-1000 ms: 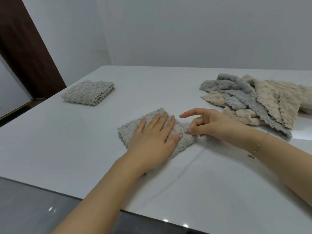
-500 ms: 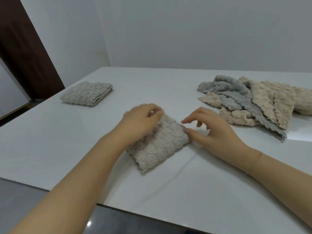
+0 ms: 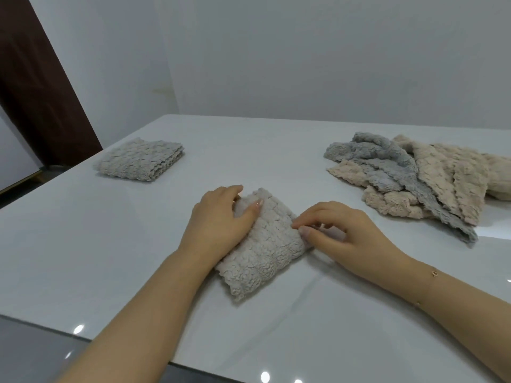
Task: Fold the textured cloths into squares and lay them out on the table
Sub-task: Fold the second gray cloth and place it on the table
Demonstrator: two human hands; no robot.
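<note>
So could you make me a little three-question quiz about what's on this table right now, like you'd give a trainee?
1. True or false: the folded cloth at the far left of the table is touched by a hand.
2. Which hand grips the far end of the cloth being folded? A) left hand B) right hand
3. Fill in: the pile of unfolded cloths holds beige cloths and at least one ____ cloth.

Key: 1 false, both hands are on the middle cloth; 2 A, the right hand pinches its right edge; 3 grey.
</note>
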